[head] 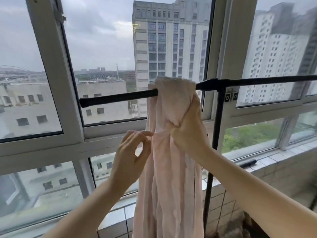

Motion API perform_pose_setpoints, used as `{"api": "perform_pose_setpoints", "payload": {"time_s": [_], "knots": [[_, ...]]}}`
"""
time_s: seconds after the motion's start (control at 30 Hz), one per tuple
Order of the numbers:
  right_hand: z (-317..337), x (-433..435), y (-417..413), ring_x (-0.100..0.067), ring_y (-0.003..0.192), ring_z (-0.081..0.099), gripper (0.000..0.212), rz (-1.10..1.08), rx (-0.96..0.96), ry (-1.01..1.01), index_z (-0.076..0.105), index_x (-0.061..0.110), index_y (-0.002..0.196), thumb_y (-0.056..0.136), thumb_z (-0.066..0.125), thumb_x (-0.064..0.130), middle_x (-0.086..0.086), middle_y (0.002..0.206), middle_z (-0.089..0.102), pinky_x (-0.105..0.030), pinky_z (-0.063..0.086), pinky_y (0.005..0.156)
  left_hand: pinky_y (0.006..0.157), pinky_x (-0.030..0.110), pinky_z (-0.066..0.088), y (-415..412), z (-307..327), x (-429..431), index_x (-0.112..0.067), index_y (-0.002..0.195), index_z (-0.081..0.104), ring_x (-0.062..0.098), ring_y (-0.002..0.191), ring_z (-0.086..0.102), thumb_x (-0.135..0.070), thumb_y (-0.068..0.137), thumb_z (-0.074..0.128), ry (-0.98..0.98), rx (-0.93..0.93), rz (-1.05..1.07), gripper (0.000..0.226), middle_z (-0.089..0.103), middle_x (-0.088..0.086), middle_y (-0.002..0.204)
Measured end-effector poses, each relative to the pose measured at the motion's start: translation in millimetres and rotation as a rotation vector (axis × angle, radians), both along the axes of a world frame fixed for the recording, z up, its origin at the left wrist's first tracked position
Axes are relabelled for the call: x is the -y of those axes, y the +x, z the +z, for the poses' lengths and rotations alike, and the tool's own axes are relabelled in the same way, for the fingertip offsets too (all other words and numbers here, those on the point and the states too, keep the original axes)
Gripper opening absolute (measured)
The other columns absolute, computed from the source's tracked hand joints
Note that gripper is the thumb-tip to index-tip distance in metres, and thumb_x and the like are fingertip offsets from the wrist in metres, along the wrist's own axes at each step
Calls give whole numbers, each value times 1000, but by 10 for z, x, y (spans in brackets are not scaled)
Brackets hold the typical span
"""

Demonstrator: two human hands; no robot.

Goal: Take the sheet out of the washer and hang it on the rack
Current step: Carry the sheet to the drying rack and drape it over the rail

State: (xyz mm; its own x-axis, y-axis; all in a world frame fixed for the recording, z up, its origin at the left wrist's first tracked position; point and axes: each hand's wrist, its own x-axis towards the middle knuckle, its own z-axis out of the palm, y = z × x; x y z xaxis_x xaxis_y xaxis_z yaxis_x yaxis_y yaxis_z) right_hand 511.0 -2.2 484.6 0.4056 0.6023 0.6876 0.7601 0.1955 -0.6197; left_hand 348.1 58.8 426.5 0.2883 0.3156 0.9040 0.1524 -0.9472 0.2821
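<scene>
Right hand (186,133) is clenched around a bunch of the pink sheet (171,177), just below the black rack bar (116,98) that the sheet hangs over. Left hand (131,153), just beside it, is loosely curled with its index tip at the sheet's edge; whether it pinches the cloth cannot be told.

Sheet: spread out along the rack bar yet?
No, the sheet hangs bunched in one clump over the rack bar, right hand gripping it.
</scene>
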Motion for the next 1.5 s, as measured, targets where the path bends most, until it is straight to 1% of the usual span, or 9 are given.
{"api": "perform_pose_setpoints", "payload": {"time_s": [0.13, 0.27, 0.33, 0.57, 0.7, 0.83, 0.97, 1.3, 1.5], "knots": [[-56, 34, -28, -11, 107, 47, 97, -92, -14, 44, 7, 29, 148, 76, 72, 35, 1, 141, 38, -25, 43, 78, 85, 39, 53, 13, 131, -425, -9, 104, 52, 20, 95, 62, -19, 86, 68, -319, 58, -7, 26, 61, 2, 108], [-178, 112, -119, -11, 111, 46, 100, -129, -16, 45, 5, 33, 146, 74, 74, 38, 0, 143, 37, -28, 40, 81, 98, 39, 48, 214, 378, -722, -24, 134, 35, 17, 116, 55, -37, 77, 77, -753, -118, -280, 72, 51, 0, 130], [-240, 140, -181, -16, 119, 48, 105, -132, -18, 10, 0, 34, 146, 73, 75, 41, 1, 146, 35, -30, 45, 84, 98, 41, 49, 323, 424, -801, -27, 139, 32, 14, 114, 60, -38, 82, 73, -882, -181, -482, 72, 59, -3, 126], [-287, 218, -150, -16, 132, 41, 84, -120, -24, -1, 8, 28, 151, 87, 59, 8, -1, 149, 35, -39, 40, 108, 60, 17, 53, 583, 351, -832, -21, 96, 64, 4, 73, 69, -15, 88, 67, -800, -113, -420, 10, 72, -8, 81], [-271, 293, -152, -7, 110, 44, 74, -185, 19, 14, 17, 23, 152, 91, 55, 5, -6, 133, 43, -1, 29, 95, 51, 14, 46, 541, 307, -802, -24, 61, 63, -4, 52, 58, -15, 84, 73, -734, -93, -335, 26, 63, -15, 55], [-163, 291, -120, -11, 92, 42, 71, -246, 81, 20, 22, 19, 151, 90, 52, 1, -12, 114, 44, 8, 27, 77, 49, 15, 39, 457, 247, -767, -13, 58, 57, -2, 48, 49, -19, 82, 73, -711, -129, -254, 29, 55, -16, 50], [-50, 248, -88, -15, 88, 43, 70, -335, 174, 20, 23, 17, 151, 88, 49, -2, -13, 108, 41, 0, 31, 73, 60, 30, 40, 366, 150, -721, 11, 73, 58, 15, 63, 47, -22, 80, 74, -674, -150, -202, 37, 54, 8, 68], [211, 176, -11, -12, 86, 47, 65, -492, 359, 71, 36, 19, 144, 84, 49, -3, -4, 102, 37, -19, 48, 69, 64, 36, 52, 339, -50, -596, 9, 78, 64, 24, 68, 58, -24, 82, 73, -592, -175, -87, 35, 67, 20, 79], [-87, 196, -68, -5, 109, 46, 73, -266, 132, 151, 28, 11, 143, 85, 69, 26, -4, 134, 44, -6, 39, 84, 51, 24, 37, 379, -135, -522, 3, 65, 60, 12, 56, 43, -21, 82, 74, -607, -175, -142, 33, 54, 3, 61]]}}
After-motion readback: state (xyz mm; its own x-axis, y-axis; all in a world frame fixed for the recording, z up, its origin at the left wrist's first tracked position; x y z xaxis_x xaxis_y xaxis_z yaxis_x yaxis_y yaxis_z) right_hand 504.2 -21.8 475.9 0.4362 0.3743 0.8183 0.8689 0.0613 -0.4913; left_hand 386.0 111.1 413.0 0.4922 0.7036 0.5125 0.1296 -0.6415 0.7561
